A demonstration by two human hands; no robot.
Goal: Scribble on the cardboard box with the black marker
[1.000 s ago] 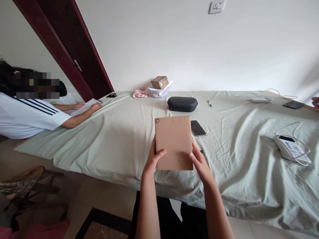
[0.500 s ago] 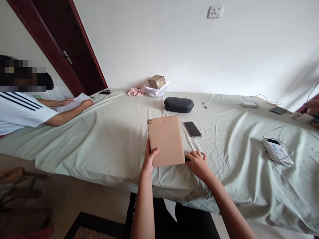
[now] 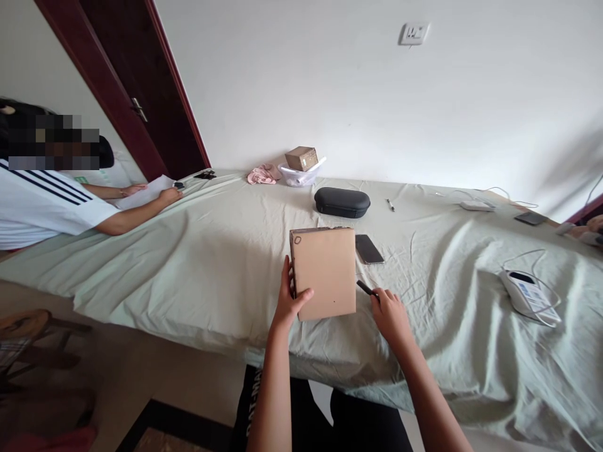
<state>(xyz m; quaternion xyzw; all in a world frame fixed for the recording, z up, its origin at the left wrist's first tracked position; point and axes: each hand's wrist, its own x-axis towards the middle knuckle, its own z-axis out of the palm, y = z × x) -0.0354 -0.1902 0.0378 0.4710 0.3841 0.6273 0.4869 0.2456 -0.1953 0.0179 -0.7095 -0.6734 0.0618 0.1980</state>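
Note:
A flat brown cardboard box [image 3: 327,273] is held tilted up with its broad face toward me. A small drawn circle marks its upper left corner, and a dark, rough edge shows along its top and left side. My left hand [image 3: 288,302] grips its lower left side, thumb on the face and fingers behind. Just off the box's right edge, my right hand [image 3: 390,312] is closed on a slim black stick-like tool [image 3: 365,287], whose exact kind I cannot make out. Behind the box's right edge lies a dark phone [image 3: 370,249] on the cloth.
A pale green cloth [image 3: 211,270] covers the table. Farther back are a black zip case [image 3: 342,202], a pen [image 3: 391,204] and a basket [image 3: 301,177] holding a small box. A white device with a cable [image 3: 530,298] lies right. At left, a person [image 3: 51,201] holds paper.
My right hand has moved slightly right and away from the box, showing more of the black tool. The box has turned a little, so its left and top edges now show.

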